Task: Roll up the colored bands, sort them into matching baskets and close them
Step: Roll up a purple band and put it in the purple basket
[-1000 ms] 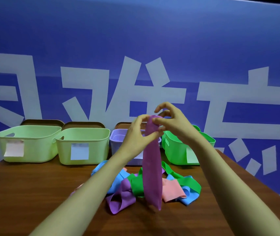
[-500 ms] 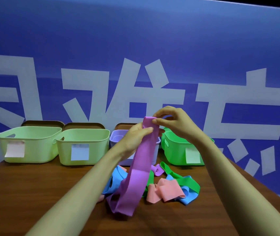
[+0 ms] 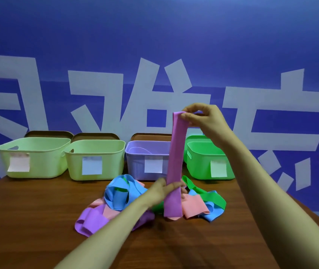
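Purple flat elastic band [image 3: 175, 162] hangs as a long upright strip above the middle of the brown wooden table [image 3: 28, 220], held taut between two hands, its lower end down at a heap of loose bands.

Nearest the camera, two bare forearms reach in from the bottom edge. Beyond them lies the heap: a second purple band [image 3: 90, 218] crumpled at the front left, a blue band [image 3: 118, 195] looped behind it, a pink band [image 3: 192, 207] just right of the hanging strip, and a green band [image 3: 213, 199] trailing off to the right.

The left hand [image 3: 164, 191] grips the strip low down, just above the heap, with its fingers curled across the front of it. The right hand [image 3: 203, 119] is raised well above and pinches the top end between thumb and bent fingers.

Farther back four open plastic baskets stand in a row. From the left: a pale green basket [image 3: 38, 150] with a pinkish note [image 3: 18, 162], a second pale green basket [image 3: 96, 152] with a pale blue note [image 3: 92, 165], a lilac basket [image 3: 145, 152] with a whitish note [image 3: 153, 166], partly behind the strip, and a bright green basket [image 3: 203, 158] with a light green note [image 3: 218, 168].

Brown lids [image 3: 48, 133] stand up behind the first three baskets. Behind everything is a blue wall [image 3: 154, 35] with large white characters.
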